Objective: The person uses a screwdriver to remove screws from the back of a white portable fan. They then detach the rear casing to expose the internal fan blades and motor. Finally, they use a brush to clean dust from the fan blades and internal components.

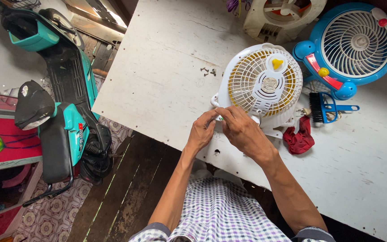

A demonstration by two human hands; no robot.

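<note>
Screws (pixel 208 71), brush (pixel 322 107) and red rag (pixel 299 137) surround white fan (pixel 265 84).

Blue fan (pixel 352 45), blue brush (pixel 325 107), red rag (pixel 299 138), loose screws (pixel 208 71) — teal scooter (pixel 63 116) beside table.

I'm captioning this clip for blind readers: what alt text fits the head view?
Seen from above, a person's left hand and right hand pinch at the lower rim of a white and yellow fan lying on a white table. A blue fan, brush and red cloth lie nearby.

A white worktable (pixel 157 85) stands over dark floorboards (pixel 126 192) beside patterned tiles (pixel 52 217).
</note>
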